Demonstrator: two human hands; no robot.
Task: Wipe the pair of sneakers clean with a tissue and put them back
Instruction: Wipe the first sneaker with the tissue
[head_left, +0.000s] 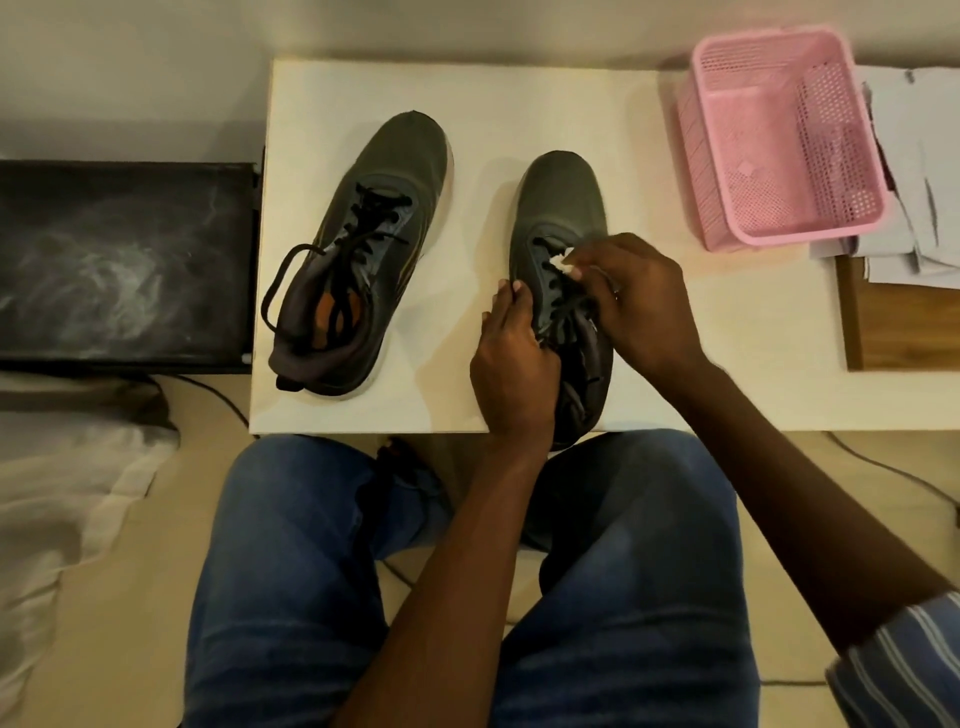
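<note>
Your left hand (511, 358) grips the near side of the dark grey lace-up sneaker with black laces (563, 228), fingers curled over its collar edge, and keeps it steady on the white rectangular desk (519, 93). This shoe stands on the right half of the desk, toe pointing away from you, with its heel at the near edge, just above your knee.

To the left of it, well apart, the second dark grey sneaker with an orange insole (363, 249) stands alone on the desk, laces loose and nobody touching it.

Your right hand (631, 301) pinches a small crumpled white tissue (563, 260) and presses it on the lace area of the held shoe. So I judge that the step in hand is the wiping of the first shoe, around its tongue and eyelets; the other shoe is probably not yet done, but from here I cannot be sure.

For the next move, keep the left hand firm so that the shoe does not slide off the desk edge, and carry the tissue forward over the toe and down the sides. The tissue looks very small, so it may tear or catch in the laces; fold it fresh if needed.

At the far right, a pink perforated plastic basket (789, 228) stands beside some grey papers (914, 171).
</note>
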